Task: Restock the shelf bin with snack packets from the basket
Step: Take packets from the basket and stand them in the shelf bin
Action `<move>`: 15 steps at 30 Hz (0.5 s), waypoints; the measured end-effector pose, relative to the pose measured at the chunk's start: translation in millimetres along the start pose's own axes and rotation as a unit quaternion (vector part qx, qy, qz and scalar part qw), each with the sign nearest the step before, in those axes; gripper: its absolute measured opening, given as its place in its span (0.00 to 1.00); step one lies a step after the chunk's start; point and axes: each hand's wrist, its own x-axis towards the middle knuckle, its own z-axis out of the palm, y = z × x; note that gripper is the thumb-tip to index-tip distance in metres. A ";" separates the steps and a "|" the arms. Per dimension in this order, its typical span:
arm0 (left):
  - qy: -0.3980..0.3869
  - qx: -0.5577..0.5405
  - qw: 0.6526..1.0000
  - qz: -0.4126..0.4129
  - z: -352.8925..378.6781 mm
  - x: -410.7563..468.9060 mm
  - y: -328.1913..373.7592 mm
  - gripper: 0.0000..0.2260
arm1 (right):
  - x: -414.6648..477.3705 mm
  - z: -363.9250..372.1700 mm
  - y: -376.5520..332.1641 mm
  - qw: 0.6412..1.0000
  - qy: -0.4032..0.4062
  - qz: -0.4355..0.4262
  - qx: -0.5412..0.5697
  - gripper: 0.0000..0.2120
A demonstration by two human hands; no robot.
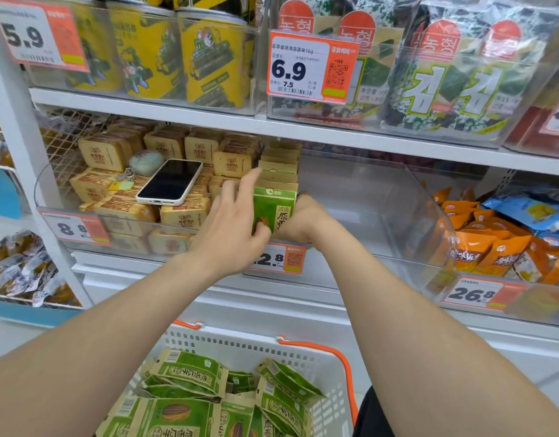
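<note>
A row of green-and-tan snack packets stands upright at the left end of a clear plastic shelf bin. My left hand presses on the left side of the front packet, thumb on its face, fingers spread upward. My right hand is cupped against the packet's right side and lower edge, partly hidden behind it. Below, a white basket with orange handles holds several more of the same green packets lying in a loose pile.
A phone and a key fob lie on tan biscuit packs in the bin to the left. Orange and blue snack bags fill the bin to the right. Yellow cans and seaweed packs sit on the shelf above. Price tags hang on the bin fronts.
</note>
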 end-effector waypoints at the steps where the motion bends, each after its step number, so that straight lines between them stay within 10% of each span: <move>1: -0.002 0.001 1.000 0.004 -0.5 -0.6 0.1 0.38 | -1.7 -1.1 -0.5 1.000 -0.010 0.001 -0.002 0.40; 6: -0.005 0.012 1.000 0.008 -0.7 0.0 -0.4 0.34 | -15.7 -18.8 2.3 0.992 -0.106 0.007 0.061 0.09; 15: -0.017 0.054 0.998 0.012 1.9 1.9 -1.0 0.37 | -39.4 -29.1 -5.2 0.990 -0.103 0.008 0.093 0.07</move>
